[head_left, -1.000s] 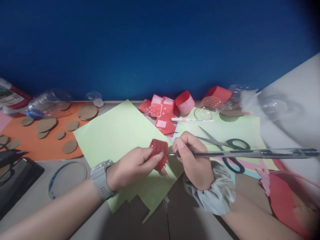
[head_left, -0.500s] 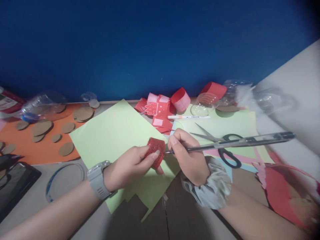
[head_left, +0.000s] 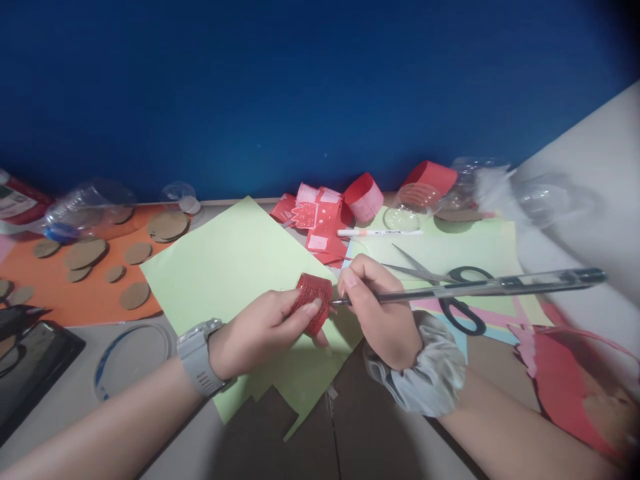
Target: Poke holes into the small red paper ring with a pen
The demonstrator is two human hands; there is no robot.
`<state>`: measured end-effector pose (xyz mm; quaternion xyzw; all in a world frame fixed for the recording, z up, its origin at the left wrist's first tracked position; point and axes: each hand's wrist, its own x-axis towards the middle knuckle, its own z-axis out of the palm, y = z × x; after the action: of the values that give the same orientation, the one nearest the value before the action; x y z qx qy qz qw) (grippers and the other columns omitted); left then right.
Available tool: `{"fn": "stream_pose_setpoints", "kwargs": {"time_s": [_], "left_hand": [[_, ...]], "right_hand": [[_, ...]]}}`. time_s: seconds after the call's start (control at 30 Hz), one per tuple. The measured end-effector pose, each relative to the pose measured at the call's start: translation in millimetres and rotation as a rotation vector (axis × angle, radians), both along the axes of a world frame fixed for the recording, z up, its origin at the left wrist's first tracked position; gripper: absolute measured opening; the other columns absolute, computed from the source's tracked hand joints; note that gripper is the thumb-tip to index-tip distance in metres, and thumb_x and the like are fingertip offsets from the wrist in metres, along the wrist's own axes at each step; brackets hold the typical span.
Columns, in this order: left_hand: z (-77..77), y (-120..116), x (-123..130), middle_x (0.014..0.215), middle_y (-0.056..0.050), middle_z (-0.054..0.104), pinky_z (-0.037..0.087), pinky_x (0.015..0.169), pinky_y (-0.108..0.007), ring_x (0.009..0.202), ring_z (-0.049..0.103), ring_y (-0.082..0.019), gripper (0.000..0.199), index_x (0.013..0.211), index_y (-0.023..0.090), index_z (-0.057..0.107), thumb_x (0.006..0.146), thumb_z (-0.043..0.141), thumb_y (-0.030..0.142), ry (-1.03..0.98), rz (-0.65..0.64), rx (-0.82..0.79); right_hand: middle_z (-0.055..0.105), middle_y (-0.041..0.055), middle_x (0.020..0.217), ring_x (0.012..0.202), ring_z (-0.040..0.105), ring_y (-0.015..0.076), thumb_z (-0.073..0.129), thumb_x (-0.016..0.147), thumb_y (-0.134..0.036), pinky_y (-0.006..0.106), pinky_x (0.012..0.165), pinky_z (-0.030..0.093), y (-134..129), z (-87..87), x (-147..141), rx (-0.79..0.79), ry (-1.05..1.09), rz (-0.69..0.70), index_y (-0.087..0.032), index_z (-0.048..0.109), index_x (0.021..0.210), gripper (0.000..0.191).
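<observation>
Apparently left hand [head_left: 257, 333] pinched red band [head_left: 316, 287] steady against pen [head_left: 543, 283] gripped in right hand [head_left: 385, 323], near green sheet [head_left: 220, 267] edge

Cardboard discs [head_left: 135, 295] on orange sheet [head_left: 87, 301]; far left, apparently red bottle [head_left: 21, 202].

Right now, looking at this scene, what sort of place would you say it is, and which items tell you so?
Probably a craft table or similar work surface, judging by the open scissors, the cut cardboard discs and the light green paper with notched edges.
</observation>
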<state>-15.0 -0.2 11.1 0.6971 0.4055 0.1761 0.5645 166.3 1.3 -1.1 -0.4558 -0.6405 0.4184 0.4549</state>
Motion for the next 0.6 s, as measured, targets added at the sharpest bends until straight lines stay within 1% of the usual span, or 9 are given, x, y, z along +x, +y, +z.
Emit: {"fn": "stream_pose_setpoints", "kwargs": {"time_s": [0.1,0.23,0.43,0.6], "left_hand": [[0.3,0.0,0.6,0.087,-0.003,0.071,0.041,0.085,-0.023,0.084,0.064,-0.015,0.045,0.081,0.014,0.071,0.101,0.034,0.032,0.007,0.0,0.01],[1.5,-0.5,-0.1,0.087,-0.002,0.071,0.04,0.084,-0.023,0.084,0.064,-0.015,0.045,0.082,0.014,0.071,0.101,0.034,0.032,0.014,-0.001,0.002],[1.1,-0.7,-1.0,0.086,-0.002,0.07,0.04,0.083,-0.022,0.083,0.063,-0.014,0.047,0.081,0.014,0.071,0.101,0.034,0.033,0.009,0.0,0.022],[1.8,-0.6,0.2,0.086,-0.002,0.07,0.041,0.083,-0.023,0.082,0.063,-0.014,0.045,0.081,0.013,0.07,0.101,0.034,0.031,0.0,-0.009,0.017]], "right_hand": [[0.037,-0.0041,0.06,0.053,0.034,0.01,0.042,0.097,-0.027,0.025,0.05,0.029,-0.1,0.3,-0.2,0.004,0.0,-0.005,-0.019,0.041,0.067,0.031],[0.04,-0.0029,0.061,0.055,0.036,0.01,0.041,0.096,-0.024,0.025,0.05,0.03,-0.2,0.0,-0.4,0.027,-0.014,0.022,-0.019,0.042,0.067,0.03],[0.04,-0.0036,0.059,0.052,0.035,0.0096,0.043,0.095,-0.027,0.024,0.048,0.029,0.5,-0.7,-0.7,0.016,-0.003,-0.014,-0.019,0.042,0.066,0.031],[0.04,-0.0033,0.06,0.054,0.036,0.0099,0.043,0.095,-0.025,0.024,0.05,0.031,0.5,-1.3,-0.9,0.033,-0.019,0.04,-0.019,0.042,0.066,0.03]]}}
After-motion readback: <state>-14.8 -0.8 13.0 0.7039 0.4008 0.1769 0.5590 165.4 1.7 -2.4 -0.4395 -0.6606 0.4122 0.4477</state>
